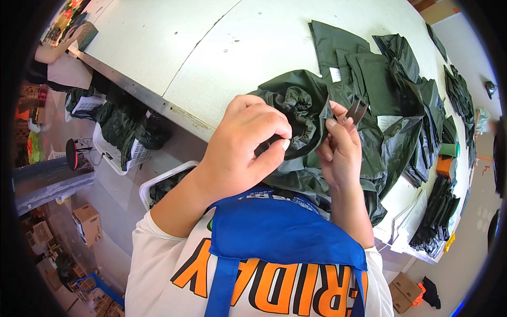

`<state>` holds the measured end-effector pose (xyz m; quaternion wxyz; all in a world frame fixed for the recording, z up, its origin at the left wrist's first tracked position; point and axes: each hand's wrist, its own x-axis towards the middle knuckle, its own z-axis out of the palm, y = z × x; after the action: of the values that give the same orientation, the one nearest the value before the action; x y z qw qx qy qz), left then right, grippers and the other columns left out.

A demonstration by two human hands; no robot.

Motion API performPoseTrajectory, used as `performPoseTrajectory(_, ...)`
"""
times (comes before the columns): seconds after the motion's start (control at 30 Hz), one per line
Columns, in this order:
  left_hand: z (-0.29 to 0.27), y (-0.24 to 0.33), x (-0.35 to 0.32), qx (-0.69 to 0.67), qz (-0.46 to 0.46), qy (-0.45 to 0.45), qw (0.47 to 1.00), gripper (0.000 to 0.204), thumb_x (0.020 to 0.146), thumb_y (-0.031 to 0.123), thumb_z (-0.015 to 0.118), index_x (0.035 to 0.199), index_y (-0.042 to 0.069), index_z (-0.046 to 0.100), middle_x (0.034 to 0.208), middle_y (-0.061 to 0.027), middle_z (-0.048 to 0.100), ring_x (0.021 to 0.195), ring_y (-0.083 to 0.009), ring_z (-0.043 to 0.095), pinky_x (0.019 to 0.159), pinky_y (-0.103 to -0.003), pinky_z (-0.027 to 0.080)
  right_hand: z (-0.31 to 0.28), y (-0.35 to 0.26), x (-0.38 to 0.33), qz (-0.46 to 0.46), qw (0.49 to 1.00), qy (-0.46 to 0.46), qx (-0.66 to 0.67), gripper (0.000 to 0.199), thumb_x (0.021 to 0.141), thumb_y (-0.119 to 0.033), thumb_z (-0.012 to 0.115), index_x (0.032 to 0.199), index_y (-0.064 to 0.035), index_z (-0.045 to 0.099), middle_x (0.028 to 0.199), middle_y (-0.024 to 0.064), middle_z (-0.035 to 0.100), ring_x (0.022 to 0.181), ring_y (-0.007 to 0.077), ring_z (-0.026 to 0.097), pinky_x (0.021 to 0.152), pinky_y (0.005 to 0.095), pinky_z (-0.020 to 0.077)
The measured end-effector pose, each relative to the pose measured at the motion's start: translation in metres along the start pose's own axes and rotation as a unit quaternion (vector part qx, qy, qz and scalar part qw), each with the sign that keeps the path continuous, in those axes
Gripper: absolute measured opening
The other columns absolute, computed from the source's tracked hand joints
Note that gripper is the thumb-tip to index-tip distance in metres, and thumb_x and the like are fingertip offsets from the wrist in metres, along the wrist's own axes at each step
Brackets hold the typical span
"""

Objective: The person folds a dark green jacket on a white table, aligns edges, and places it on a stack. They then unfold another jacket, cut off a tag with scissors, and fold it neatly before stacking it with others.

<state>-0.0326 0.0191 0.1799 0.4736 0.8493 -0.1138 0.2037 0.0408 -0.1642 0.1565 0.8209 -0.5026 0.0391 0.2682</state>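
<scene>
A dark green garment [290, 79] of shiny, coated fabric is bunched up in front of me, one round opening facing me. Inside that opening shows a gathered, ruffled cuff [298, 103]. My left hand [240, 142] pinches at the opening's near left edge, thumb and forefinger together; its other fingers curl over the fabric. On the right side, my right hand [342, 150] grips the rim between thumb and fingers. It also keeps a pair of thread snips [357, 110] tucked in its fingers, blades pointing up and away.
Folded dark green pieces [377, 79] lie on the white table [211, 58], more heaped at right. Papers [409, 222] and an orange box [444, 167] sit by the right edge. Left below stand white baskets [113, 153] of garments; a co-worker's arm [55, 52] is at far left.
</scene>
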Motion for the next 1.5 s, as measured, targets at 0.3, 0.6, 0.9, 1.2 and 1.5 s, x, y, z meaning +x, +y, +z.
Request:
performPoseTrajectory(0.3, 0.006, -0.004, -0.010, -0.073, -0.132, -0.024, 0.988, 0.007, 0.081, 0.007, 0.069, 0.080, 0.003, 0.064, 0.082, -0.0068, 0.063, 0.080, -0.0192, 0.055, 0.078, -0.032, 0.043, 0.001, 0.008, -0.006, -0.050, 0.998, -0.005, -0.045, 0.035, 0.088, 0.001, 0.055, 0.123, -0.0035, 0.047, 0.069, -0.0076, 0.045, 0.051, -0.0008, 0.035, 0.041, 0.0164, 0.0250)
performPoseTrajectory(0.6, 0.010, -0.002, -0.020, -0.283, -0.268, 0.002, 0.921, 0.012, 0.093, 0.010, 0.059, 0.089, -0.001, 0.060, 0.089, -0.0057, 0.064, 0.090, -0.0102, 0.056, 0.083, -0.025, 0.044, -0.003, 0.017, -0.020, -0.300, 0.905, 0.052, -0.296, 0.046, 0.075, 0.003, 0.073, 0.115, -0.0023, 0.051, 0.094, 0.0001, 0.052, 0.061, 0.0027, 0.034, 0.051, 0.0165, 0.0311)
performPoseTrajectory(0.9, 0.015, 0.003, -0.016, -0.165, -0.165, -0.035, 0.972, 0.012, 0.094, 0.008, 0.057, 0.087, -0.002, 0.057, 0.084, -0.0066, 0.062, 0.103, -0.0211, 0.061, 0.086, -0.031, 0.045, -0.002, 0.001, -0.014, -0.081, 0.971, 0.009, -0.227, 0.008, 0.089, -0.002, 0.059, 0.095, 0.0003, 0.062, 0.073, -0.0048, 0.054, 0.055, 0.0003, 0.039, 0.048, 0.0183, 0.0292)
performPoseTrajectory(1.2, 0.021, 0.009, -0.006, -0.126, -0.176, 0.059, 0.974, 0.006, 0.091, 0.007, 0.056, 0.094, 0.004, 0.060, 0.073, -0.0022, 0.059, 0.071, -0.0117, 0.055, 0.072, -0.031, 0.046, -0.008, 0.009, -0.014, -0.036, 0.995, -0.007, -0.097, 0.011, 0.091, -0.006, 0.058, 0.101, -0.0029, 0.061, 0.069, -0.0074, 0.049, 0.051, -0.0007, 0.033, 0.045, 0.0182, 0.0227)
performPoseTrajectory(1.5, 0.010, -0.011, 0.026, -0.021, -0.057, -0.120, 0.991, 0.008, 0.085, 0.006, 0.059, 0.090, 0.001, 0.062, 0.088, -0.0065, 0.047, 0.083, -0.0189, 0.048, 0.077, -0.030, 0.039, -0.014, -0.004, -0.013, -0.079, 0.976, -0.089, -0.181, 0.008, 0.091, -0.004, 0.058, 0.097, 0.0004, 0.061, 0.073, -0.0068, 0.052, 0.063, 0.0005, 0.040, 0.056, 0.0181, 0.0306)
